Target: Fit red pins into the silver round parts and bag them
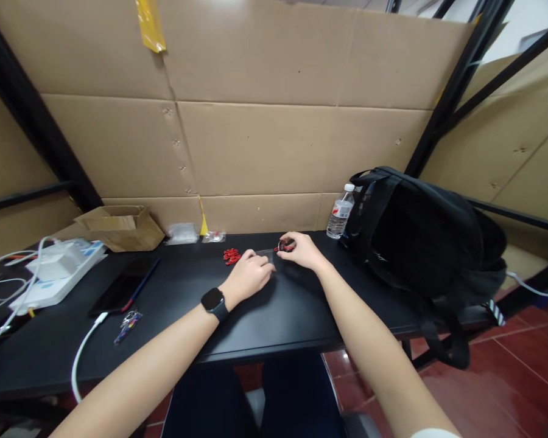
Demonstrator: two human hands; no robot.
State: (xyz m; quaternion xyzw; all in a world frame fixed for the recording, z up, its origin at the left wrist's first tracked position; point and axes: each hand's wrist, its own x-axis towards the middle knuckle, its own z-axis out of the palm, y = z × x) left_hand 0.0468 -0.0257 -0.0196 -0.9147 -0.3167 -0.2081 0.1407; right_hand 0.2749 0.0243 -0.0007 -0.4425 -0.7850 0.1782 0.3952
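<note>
Left hand (252, 275): fingers curled down at a clear plastic piece (265, 252); whether they grip it, the view cannot tell
Right hand (304, 250): pinches a small red-and-black item (285, 246) toward the far side of the counter (274, 322)
Red pieces (231, 257): clustered just beside the left hand
Bottle (340, 214): upright beside the backpack (420, 237)
</note>
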